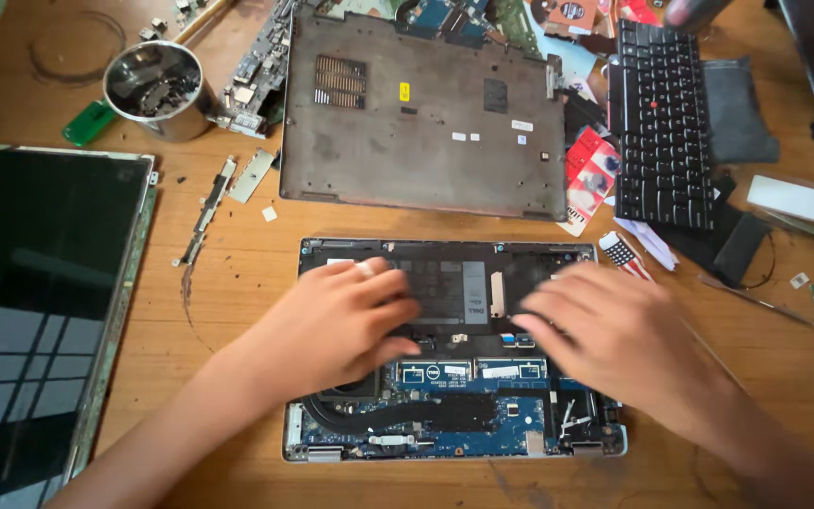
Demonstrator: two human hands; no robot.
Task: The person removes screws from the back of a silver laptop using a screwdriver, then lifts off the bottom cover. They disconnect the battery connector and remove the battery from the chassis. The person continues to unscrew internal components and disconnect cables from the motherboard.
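Opened laptop (pixel 454 415) lies under both hands (pixel 346 316); palms down.

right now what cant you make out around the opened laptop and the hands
Head view:
- Right hand: motion-blurred; grip unclear.
- Battery in the opened laptop: partly covered by the left hand.
- Metal cup: contents too small.
- Loose screen panel: cut off by the left edge.

Both hands, left (pixel 336 320) and right (pixel 614 330), lie flat, fingers spread.

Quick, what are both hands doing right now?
Left hand: open, flat on the battery in the opened laptop, holding nothing.
Right hand: open, blurred, over the laptop's right side, holding nothing visible.
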